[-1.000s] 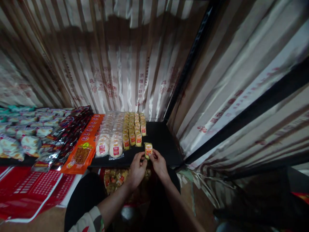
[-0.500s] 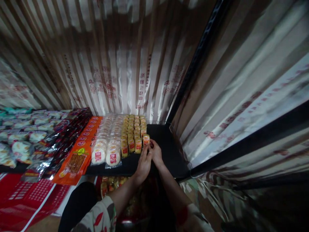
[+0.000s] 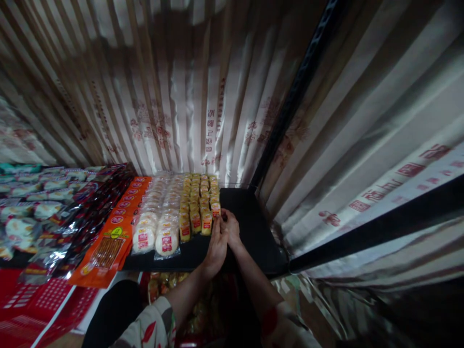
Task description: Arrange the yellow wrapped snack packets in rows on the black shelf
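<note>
My left hand [image 3: 216, 244] and my right hand [image 3: 229, 225] meet at the front of a row of small yellow snack packs with red labels [image 3: 198, 200] on a black shelf [image 3: 250, 227]. Both hands pinch one yellow pack [image 3: 216, 210], which stands at the front right end of the rows. To the left of the yellow packs lie two rows of round white cakes in clear wrap [image 3: 159, 217].
Orange packets [image 3: 108, 241], dark glossy packets [image 3: 87, 208] and pale green-white bags [image 3: 29, 208] fill the shelf to the left. Striped satin cloth hangs behind and to the right, crossed by black frame bars [image 3: 290, 101]. A bag of yellow packs [image 3: 170, 285] sits below the shelf.
The hands carried the yellow pack from the shelf's front edge forward to the end of the rightmost row. The camera moved closer and tilted.
</note>
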Demonstrator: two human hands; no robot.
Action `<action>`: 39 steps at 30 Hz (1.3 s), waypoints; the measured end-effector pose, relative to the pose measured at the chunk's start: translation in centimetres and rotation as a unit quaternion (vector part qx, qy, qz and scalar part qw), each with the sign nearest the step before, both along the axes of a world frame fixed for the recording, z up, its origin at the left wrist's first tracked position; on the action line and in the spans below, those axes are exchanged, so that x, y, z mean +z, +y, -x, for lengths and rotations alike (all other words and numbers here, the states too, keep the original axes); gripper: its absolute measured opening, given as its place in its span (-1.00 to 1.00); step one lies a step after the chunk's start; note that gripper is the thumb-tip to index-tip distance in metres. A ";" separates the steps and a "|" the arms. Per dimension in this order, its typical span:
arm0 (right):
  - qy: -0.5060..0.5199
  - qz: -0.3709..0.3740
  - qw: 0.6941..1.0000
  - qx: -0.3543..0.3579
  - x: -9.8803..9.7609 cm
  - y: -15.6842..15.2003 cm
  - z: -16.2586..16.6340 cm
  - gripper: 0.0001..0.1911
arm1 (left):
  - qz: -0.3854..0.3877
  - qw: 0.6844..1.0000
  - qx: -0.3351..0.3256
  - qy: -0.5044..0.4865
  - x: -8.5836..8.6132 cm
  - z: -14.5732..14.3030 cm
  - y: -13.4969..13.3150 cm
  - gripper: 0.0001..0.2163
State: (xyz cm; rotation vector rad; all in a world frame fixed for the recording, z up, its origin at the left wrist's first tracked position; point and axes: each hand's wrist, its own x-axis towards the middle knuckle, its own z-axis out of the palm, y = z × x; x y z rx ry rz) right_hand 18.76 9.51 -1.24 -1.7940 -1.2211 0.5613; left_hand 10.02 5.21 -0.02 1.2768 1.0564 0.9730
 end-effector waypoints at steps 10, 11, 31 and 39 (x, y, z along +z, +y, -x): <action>0.019 -0.049 0.998 0.018 0.2 -0.6 0.2 -0.69 | -0.001 1.000 -0.004 -0.013 -0.4 -0.1 0.4 -0.47; 0.020 -0.047 0.999 0.018 0.2 -0.6 0.2 -0.71 | 0.003 1.000 -0.004 -0.018 -0.4 -0.1 0.4 -0.47; 0.161 -0.038 0.983 0.081 0.9 1.6 0.7 -0.29 | 0.005 1.000 0.005 -0.030 -0.5 -0.6 0.1 -0.38; 0.195 -0.039 0.975 0.096 0.9 1.9 0.2 -0.28 | -0.006 0.999 0.023 -0.032 -1.5 -0.9 -0.2 -0.40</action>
